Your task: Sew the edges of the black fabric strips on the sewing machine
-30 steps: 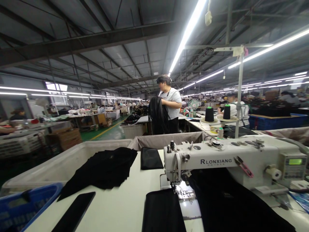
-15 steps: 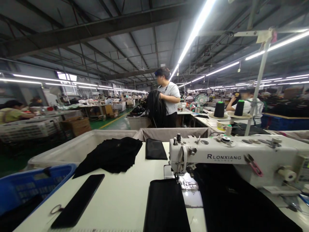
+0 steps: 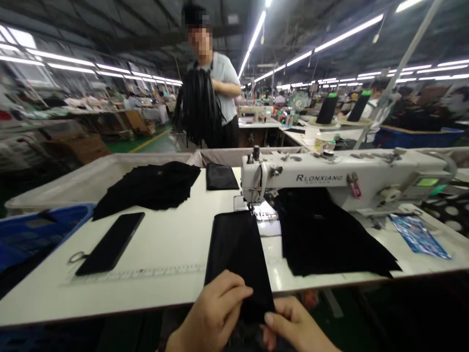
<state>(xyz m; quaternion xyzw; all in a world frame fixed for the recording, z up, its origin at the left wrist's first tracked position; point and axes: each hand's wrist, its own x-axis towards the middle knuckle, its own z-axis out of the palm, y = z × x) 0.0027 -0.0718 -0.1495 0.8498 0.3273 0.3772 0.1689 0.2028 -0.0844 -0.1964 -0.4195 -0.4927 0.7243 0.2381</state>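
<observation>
A folded piece of black fabric lies on the white table, its far right corner by the needle of the sewing machine. Its near end hangs past the table's front edge. My left hand is closed at the fabric's near left part, fingers bent over it. With thumb and fingers, my right hand pinches the near right corner. More black fabric lies spread under and in front of the machine arm.
A fanned stack of black pieces and a small folded black piece lie behind. A phone rests at left near a blue basket. A blue packet lies right. Beyond stands a person holding black strips.
My view has tilted down. Both hands have come into view, holding the near end of the folded black fabric. The person across appears closer, still carrying the strips.
</observation>
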